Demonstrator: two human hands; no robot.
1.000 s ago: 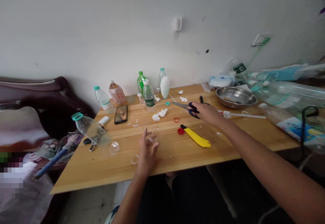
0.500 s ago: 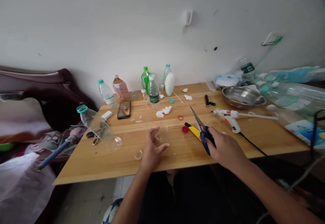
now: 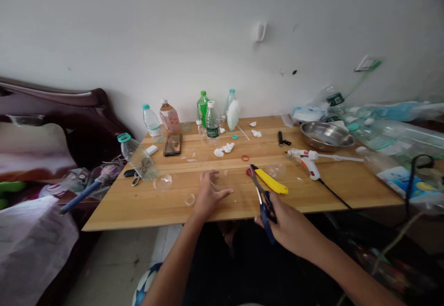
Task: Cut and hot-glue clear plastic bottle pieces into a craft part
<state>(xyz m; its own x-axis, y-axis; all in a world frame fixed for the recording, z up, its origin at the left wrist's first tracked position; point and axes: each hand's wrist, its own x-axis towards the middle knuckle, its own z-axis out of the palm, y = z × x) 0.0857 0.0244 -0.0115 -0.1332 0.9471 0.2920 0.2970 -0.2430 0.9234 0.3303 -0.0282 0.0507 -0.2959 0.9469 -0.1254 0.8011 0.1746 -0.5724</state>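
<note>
Holding scissors point(image 3: 265, 215) by the handles in our right hand point(image 3: 289, 223), at the near side of the yellow cutter point(image 3: 272, 181), we cupped our left hand point(image 3: 209, 194), well apart, around a clear plastic piece point(image 3: 222, 180) left of that cutter, grip unclear. A clear ring point(image 3: 193, 199) already lay loose farther left; the blades had yet to meet the piece.

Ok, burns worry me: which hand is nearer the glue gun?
Right. The right hand, holding scissors, is below-left of the glue gun in view; the left hand is much farther left.
</note>
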